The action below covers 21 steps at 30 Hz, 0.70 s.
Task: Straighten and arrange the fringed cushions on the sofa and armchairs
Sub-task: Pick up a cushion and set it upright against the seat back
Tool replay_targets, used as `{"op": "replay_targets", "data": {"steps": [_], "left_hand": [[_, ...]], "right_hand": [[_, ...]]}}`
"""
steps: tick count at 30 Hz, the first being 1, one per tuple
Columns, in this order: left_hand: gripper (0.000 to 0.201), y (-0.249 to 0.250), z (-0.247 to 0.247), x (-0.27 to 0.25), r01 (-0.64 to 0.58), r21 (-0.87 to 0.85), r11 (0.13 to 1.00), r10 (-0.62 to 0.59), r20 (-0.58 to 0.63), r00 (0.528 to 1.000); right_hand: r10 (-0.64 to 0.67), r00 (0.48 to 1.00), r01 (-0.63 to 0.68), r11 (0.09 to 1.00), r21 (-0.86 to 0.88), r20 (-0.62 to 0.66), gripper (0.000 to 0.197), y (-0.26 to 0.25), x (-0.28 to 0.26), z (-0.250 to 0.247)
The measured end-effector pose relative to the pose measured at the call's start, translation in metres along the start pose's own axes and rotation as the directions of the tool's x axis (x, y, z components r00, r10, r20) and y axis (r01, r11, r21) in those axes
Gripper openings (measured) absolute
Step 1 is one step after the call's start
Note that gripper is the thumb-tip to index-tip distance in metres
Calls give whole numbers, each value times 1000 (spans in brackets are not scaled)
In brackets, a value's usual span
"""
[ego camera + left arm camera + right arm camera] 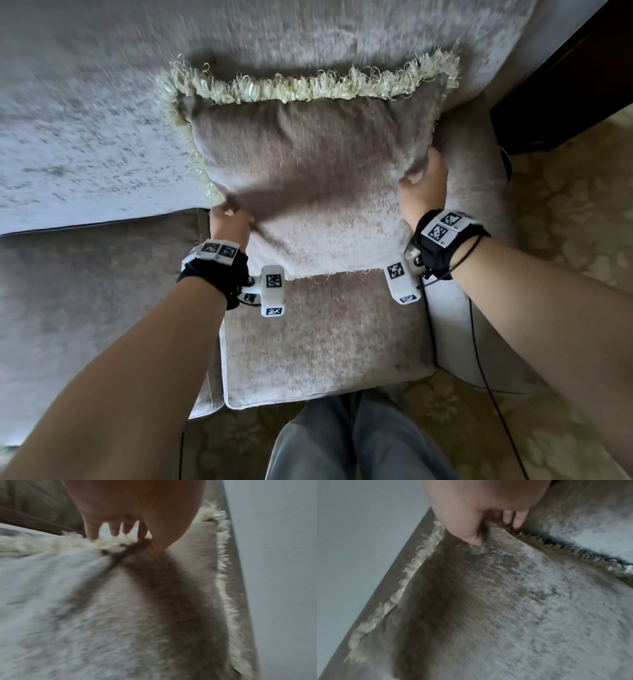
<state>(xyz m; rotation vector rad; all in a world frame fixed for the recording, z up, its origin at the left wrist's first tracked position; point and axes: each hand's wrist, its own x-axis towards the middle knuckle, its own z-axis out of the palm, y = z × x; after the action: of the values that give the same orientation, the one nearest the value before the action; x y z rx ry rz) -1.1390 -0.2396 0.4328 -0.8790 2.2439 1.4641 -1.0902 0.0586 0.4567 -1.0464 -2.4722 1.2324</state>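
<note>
While I hold both sides, here is how things stand.

Cushion: the square taupe chenille cushion with cream looped fringe [308, 178] leans against the back of the pale plush armchair [472, 164], its lower edge over the seat pad [325, 342].

Left grip: my left hand [230, 224] pinches the cushion's left edge, thumb on the face, fingers [92, 530] curled behind through the fringe.

Right grip: my right hand [424, 186] is clamped on the right edge, thumb pressed into the pile, fingers [518, 519] tucked behind the seam.

Step in hand: as I judge it, squaring this one cushion against the chair back; the blur suggests it is mid-shift.

Placement: the top fringe runs nearly level and the cushion sits roughly central between the arms.

Next move: I would settle the bottom edge down onto the seat pad, level the corners, then release both hands evenly so it does not slump forward.

Remaining: other cushions are out of view, so I cannot tell how much is left.
</note>
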Motion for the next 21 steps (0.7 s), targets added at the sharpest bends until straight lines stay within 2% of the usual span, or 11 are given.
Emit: {"op": "replay_targets", "data": {"steps": [2, 4, 5, 7, 8, 9, 12, 16, 18, 21], "left_hand": [[54, 22, -1, -6, -144, 62, 988, 152, -155, 976], [66, 38, 5, -17, -350, 209, 913, 384, -152, 911], [72, 45, 10, -27, -460, 307, 833, 509, -99, 855], [77, 49, 27, -39, -609, 529, 590, 695, 51, 717], [78, 43, 38, -37, -622, 620, 478, 721, 127, 681], [80, 35, 48, -34, -611, 682, 401, 716, 184, 674], [82, 20, 63, -7, -577, 754, 315, 689, 237, 685], [81, 22, 58, 30, -574, 789, 218, 742, 248, 623], [82, 21, 57, 42, -568, 800, 190, 753, 253, 608], [85, 15, 51, 57, -540, 821, 183, 746, 242, 620]], "right_hand": [[-250, 968, 245, 953, -177, -3, 75, -3, -7, 6], [-471, 875, 476, 798, -371, 110, 83, -13, -17, 12], [-538, 818, 569, 707, -421, 203, 84, -18, -22, 17], [-603, 692, 719, 531, -448, 397, 84, -27, -32, 29], [-605, 645, 761, 454, -463, 467, 83, -27, -34, 39], [-599, 615, 783, 393, -482, 512, 82, -26, -33, 48], [-585, 620, 771, 328, -546, 524, 80, -14, -18, 64], [-637, 590, 777, 281, -563, 496, 78, -2, 15, 70], [-647, 587, 775, 273, -570, 487, 75, 4, 28, 72], [-641, 622, 744, 306, -594, 449, 73, 18, 44, 64]]}}
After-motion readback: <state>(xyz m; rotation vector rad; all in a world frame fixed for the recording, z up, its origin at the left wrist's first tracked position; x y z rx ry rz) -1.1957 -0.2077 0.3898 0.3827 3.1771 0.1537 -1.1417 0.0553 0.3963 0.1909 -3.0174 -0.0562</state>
